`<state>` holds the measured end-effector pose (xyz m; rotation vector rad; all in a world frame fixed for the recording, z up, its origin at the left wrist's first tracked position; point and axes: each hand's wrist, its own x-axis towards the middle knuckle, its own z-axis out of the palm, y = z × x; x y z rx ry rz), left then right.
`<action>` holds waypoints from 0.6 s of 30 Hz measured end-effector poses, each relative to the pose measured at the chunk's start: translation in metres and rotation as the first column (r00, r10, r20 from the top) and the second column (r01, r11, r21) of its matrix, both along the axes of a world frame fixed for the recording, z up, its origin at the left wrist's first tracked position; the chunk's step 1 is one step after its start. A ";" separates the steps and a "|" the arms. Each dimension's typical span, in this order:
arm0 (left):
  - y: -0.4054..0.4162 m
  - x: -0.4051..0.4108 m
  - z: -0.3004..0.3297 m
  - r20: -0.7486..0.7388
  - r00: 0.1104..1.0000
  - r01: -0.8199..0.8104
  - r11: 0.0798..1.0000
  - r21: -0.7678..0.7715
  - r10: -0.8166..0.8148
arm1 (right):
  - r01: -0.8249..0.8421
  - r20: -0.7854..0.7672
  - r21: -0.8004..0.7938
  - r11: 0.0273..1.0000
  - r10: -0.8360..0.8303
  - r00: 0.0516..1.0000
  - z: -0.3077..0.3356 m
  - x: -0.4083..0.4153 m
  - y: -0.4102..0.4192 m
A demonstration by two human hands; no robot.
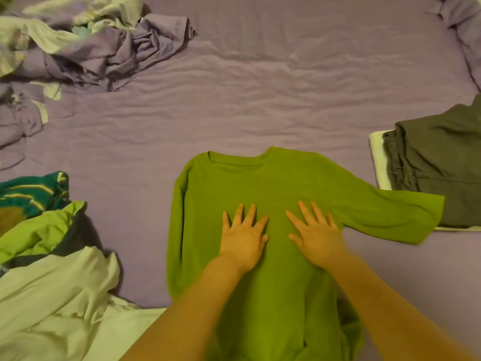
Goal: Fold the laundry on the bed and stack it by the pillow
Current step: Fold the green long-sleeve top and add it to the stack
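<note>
Currently the green shirt (260, 194) lies flat, collar away from the person, at centre of the bed (260, 87). Left hand (243, 237) and right hand (316, 234) rest palm-down on the chest area, fingers spread, gripping nothing; likely smoothing fabric w/ pressure before folding. Left sleeve appears already folded in (view soft there); right sleeve extends toward the folded dark garment (437, 162), prob. the stack start. Unfolded laundry pile (52, 256) sits near left.
</note>
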<state>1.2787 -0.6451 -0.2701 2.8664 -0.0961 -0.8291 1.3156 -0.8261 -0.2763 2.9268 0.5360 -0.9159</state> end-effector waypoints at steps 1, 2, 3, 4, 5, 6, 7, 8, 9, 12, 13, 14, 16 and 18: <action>0.012 -0.002 0.002 0.007 1.000 0.008 1.000 0.011 -0.008 | 0.054 0.006 -0.026 0.998 -0.054 0.999 -0.002 0.000 0.006; 0.024 -0.004 0.004 0.020 1.000 0.015 1.000 0.024 -0.015 | 0.121 0.039 -0.024 0.992 -0.120 0.992 -0.002 0.000 0.014; 0.036 -0.006 0.006 0.040 0.999 0.013 0.999 0.038 -0.015 | 0.167 0.083 0.003 0.986 -0.166 0.983 0.000 -0.001 0.026; 0.048 -0.008 0.009 0.066 0.998 0.000 0.999 0.052 -0.003 | 0.157 0.122 0.042 0.987 -0.161 0.979 0.002 -0.004 0.041; 0.059 -0.009 0.010 0.092 0.995 -0.029 0.998 0.064 0.023 | 0.087 0.146 0.083 0.993 -0.098 0.984 0.001 -0.008 0.057; 0.070 -0.012 0.012 0.118 0.991 -0.072 0.995 0.073 0.063 | -0.021 0.143 0.115 0.993 0.004 0.990 -0.001 -0.013 0.071; 0.081 -0.013 0.013 0.145 0.983 -0.124 0.989 0.080 0.111 | -0.133 0.117 0.126 0.983 0.119 0.986 -0.005 -0.020 0.082; 0.091 -0.016 0.013 0.170 0.972 -0.181 0.980 0.087 0.164 | -0.218 0.075 0.104 0.970 0.211 0.975 -0.010 -0.026 0.089; 0.101 -0.018 0.013 0.188 0.957 -0.240 0.966 0.093 0.220 | -0.270 0.034 0.054 0.961 0.268 0.963 -0.014 -0.029 0.093; 0.125 -0.027 0.014 0.169 0.899 -0.420 0.905 0.066 0.405 | -0.268 -0.030 -0.041 0.962 0.267 0.963 -0.023 -0.026 0.098; 0.132 -0.031 0.013 0.137 0.867 -0.488 0.872 0.032 0.479 | -0.255 -0.047 -0.052 0.965 0.253 0.966 -0.023 -0.025 0.101; 0.138 -0.035 0.013 0.096 0.831 -0.550 0.835 -0.011 0.548 | -0.245 -0.064 -0.061 0.968 0.241 0.968 -0.023 -0.024 0.105; 0.147 -0.043 0.014 0.015 0.786 -0.614 0.783 -0.100 0.618 | -0.228 -0.098 -0.081 0.970 0.220 0.971 -0.019 -0.023 0.111; 0.153 -0.054 0.015 -0.047 0.803 -0.591 0.785 -0.185 0.594 | -0.194 -0.125 -0.093 0.977 0.182 0.975 -0.010 -0.023 0.118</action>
